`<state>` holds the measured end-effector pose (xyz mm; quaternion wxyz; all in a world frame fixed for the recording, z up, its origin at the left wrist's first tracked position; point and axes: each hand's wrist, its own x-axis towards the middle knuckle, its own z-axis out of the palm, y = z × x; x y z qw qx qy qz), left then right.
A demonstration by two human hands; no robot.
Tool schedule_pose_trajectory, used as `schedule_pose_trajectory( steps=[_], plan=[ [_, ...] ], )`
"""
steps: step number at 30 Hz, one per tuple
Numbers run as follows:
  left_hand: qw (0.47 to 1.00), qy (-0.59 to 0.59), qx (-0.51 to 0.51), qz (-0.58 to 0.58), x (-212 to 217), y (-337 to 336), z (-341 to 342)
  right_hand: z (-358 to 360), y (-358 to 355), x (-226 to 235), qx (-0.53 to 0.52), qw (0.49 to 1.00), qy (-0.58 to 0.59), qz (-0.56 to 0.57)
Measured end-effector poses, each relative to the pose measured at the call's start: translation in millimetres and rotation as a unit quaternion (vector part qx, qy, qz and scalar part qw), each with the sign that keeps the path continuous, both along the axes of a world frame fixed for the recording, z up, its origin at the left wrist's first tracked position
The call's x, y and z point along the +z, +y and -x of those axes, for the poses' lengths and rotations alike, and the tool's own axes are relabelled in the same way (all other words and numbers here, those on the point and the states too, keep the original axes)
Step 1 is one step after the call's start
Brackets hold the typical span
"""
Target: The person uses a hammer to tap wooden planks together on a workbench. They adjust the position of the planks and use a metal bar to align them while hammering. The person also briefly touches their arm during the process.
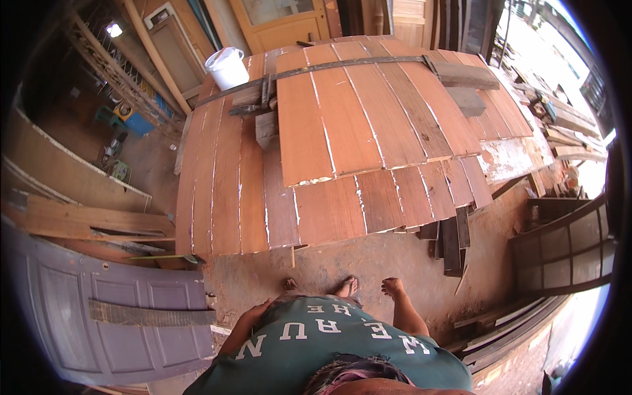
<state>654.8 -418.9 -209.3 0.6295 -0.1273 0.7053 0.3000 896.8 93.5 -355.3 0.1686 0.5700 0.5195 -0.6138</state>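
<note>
In front of me is a broad panel of reddish-brown boards point(332, 214), with white filler or glue along its seams. A smaller glued panel point(359, 112) lies raised over it. A long dark clamp bar point(342, 64) crosses the far side of the panels. My right hand point(392, 287) hangs beside my body with its fingers curled; nothing shows in it. My left hand point(262, 309) is low against my left side, its fingers mostly hidden. Both hands are apart from the panels.
A white bucket point(227, 68) stands on the far left of the panels. Wooden blocks point(467, 76) sit at the far right. A grey panelled door point(125, 309) lies at the near left. Dark timber lengths point(454, 240) stick out under the panels. A gridded frame point(566, 250) leans at right.
</note>
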Motion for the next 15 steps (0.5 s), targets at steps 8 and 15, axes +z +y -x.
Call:
schedule_pose_trajectory(
  steps=[8, 15],
  plan=[
    [0.993, -0.050, 0.097, -0.033, -91.2, -98.1, -7.0, -0.2, -48.8, -12.1, 0.044, 0.998, -0.043, 0.006],
    [0.983, -0.055, 0.119, -0.130, -31.3, -137.5, 13.7, 44.4, -122.3, 5.3, 0.128, 0.989, -0.080, -0.010]
  ],
)
